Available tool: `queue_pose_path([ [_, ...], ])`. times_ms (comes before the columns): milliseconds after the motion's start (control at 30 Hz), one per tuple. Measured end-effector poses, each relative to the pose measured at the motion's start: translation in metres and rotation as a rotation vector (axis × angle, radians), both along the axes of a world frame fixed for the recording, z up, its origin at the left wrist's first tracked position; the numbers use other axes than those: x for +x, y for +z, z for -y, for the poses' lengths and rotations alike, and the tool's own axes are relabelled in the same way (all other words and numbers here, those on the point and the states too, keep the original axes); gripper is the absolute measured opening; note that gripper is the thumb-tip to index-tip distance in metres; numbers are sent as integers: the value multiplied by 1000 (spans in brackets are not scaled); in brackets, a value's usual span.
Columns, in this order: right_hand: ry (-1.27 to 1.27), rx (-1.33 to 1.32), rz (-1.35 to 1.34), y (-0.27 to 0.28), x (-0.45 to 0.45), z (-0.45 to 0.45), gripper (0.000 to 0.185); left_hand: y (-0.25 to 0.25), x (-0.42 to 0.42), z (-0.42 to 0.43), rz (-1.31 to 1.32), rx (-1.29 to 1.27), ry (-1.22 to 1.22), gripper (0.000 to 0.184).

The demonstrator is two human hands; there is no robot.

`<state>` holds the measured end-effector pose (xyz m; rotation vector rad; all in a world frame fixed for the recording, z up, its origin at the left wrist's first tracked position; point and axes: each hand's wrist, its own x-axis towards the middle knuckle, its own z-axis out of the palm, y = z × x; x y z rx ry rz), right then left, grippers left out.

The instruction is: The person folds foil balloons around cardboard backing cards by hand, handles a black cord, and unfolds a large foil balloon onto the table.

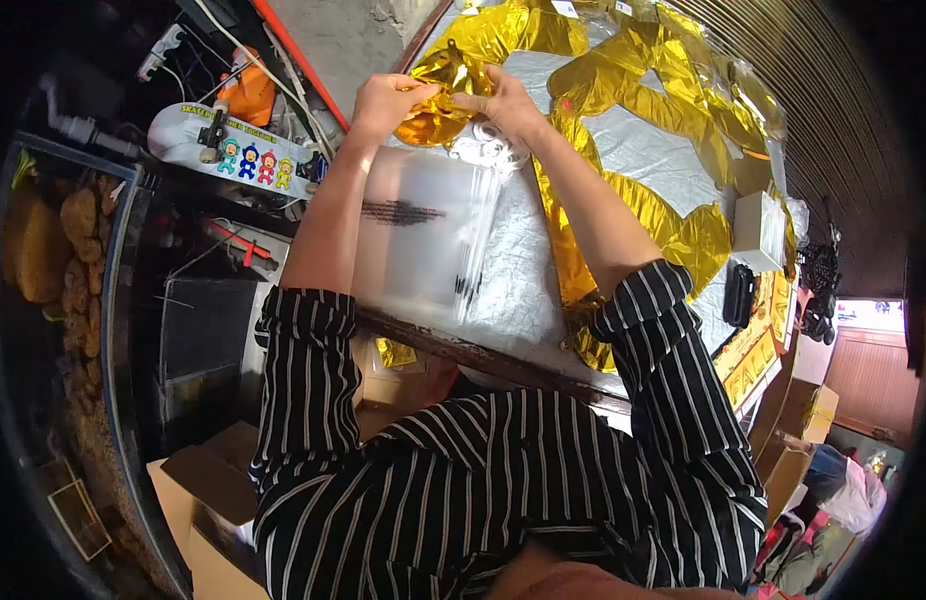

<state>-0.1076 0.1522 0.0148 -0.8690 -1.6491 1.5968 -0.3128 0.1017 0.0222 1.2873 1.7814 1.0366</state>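
Observation:
A shiny gold foil balloon (433, 130), folded and crinkled, is held up near the table's far left edge. My left hand (385, 105) pinches it from the left, with thumb and fingers together. On its other side my right hand (505, 104) grips the foil between thumb and fingers. Just below my right hand lies a pile of white rings or coiled ribbon (488, 148). Nearer to me, a stack of clear plastic bags (408, 255) with dark print lies between my forearms. Larger flat gold foil balloons (633, 65) spread over the table to the right.
The table's silvery cover (523, 270) shows between these things. At its right stand a white box (758, 228), a black case (740, 295) and yellow lettered packs (753, 365). A skateboard (228, 150) and a glass tank (83, 260) are left; an open carton (208, 500) sits below.

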Motion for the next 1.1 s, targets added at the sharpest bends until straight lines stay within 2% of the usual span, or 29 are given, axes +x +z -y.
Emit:
queue_pose_path([
  [33, -20, -8, -49, -2, -1, -2, 33, -1, -1, -2, -1, 3, -1, 31],
  [67, -124, -100, -146, -8, -7, -1, 23, -2, -2, -3, -241, 143, -37, 34],
  [100, -125, -100, -147, -5, -6, 0, 23, -5, -3, -4, -480, 282, -72, 36],
  [133, -144, -89, -77, -3, -5, 1, 18, -8, -2, -6, -481, 284, -73, 36],
  [200, -164, -77, -9, -4, -4, 0, 15, -11, 0, -11, -724, 578, 41, 48],
  [267, -13, 30, 116, -14, -4, 0, 16, -8, 1, -18, -763, 546, 39, 52],
  [300, -19, 131, 81, -18, -10, 6, 18, -7, 1, -21, -802, 510, 37, 55],
  [333, -20, 130, 83, -19, -9, 6, 18, -8, 3, -25, -800, 509, 35, 55],
  [400, 25, 350, 366, -20, -7, 4, 18, -8, 6, -34, -359, 278, 128, 64],
  [433, 27, 348, 366, -21, -8, 2, 18, -10, 7, -36, -359, 276, 129, 64],
  [500, 49, 47, 157, -21, -11, -4, 31, -13, 8, -39, -459, 196, 140, 72],
  [533, 46, 49, 155, -7, -11, 1, 31, -9, 11, -38, -461, 198, 138, 72],
  [600, 55, 152, 271, 13, -9, 5, 47, -5, 14, -39, -495, 145, 128, 75],
  [733, -115, 226, 144, 9, -20, 9, 57, -7, 3, -45, -345, 161, 132, 71],
  [800, -236, 371, 400, 19, -15, 23, 53, -19, -4, -46, 142, 256, -5, 50],
  [833, -289, 364, 297, 4, -18, 16, 43, -10, -2, -38, 138, 258, -5, 50],
  [867, -290, 367, 293, -9, -18, 6, 43, -3, 0, -27, 162, 256, -44, 45],
  [933, -360, 161, 101, -19, -15, -5, 36, 8, 5, -10, 185, 253, -88, 39],
  [967, -294, 143, 129, -25, -12, -12, 32, 11, 4, -4, 51, 284, -169, 40],
  [1000, -297, 144, 128, -26, -11, -14, 32, 10, 2, -3, -83, 313, -249, 41],
  [1067, -152, 6, -100, -29, -11, -15, 38, 7, -1, -7, -106, 303, -249, 41],
  [1100, -148, 8, -99, -21, -9, -11, 38, 3, -4, -11, -129, 295, -244, 41],
])
